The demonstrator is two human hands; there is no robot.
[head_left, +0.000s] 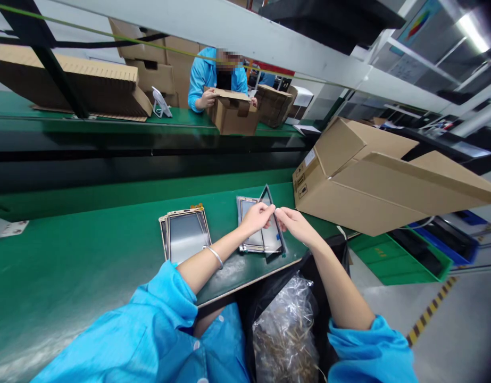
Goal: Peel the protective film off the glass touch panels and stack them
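Both my hands meet above the green table (89, 266). My left hand (258, 217) and my right hand (293, 222) pinch a thin dark-framed glass panel (274, 234), tilted on edge. Under it lies a stack of silver-framed screen panels (253, 234). A second stack of similar panels (186, 233) lies to the left. A bangle sits on my left wrist.
A large open cardboard box (368, 181) stands at the right on the table. A black bag with crumpled clear film (285, 330) hangs below the table edge. Across the conveyor (149, 154) a person in blue (207, 74) handles a cardboard box (234, 111). Flat cartons (69, 80) lie far left.
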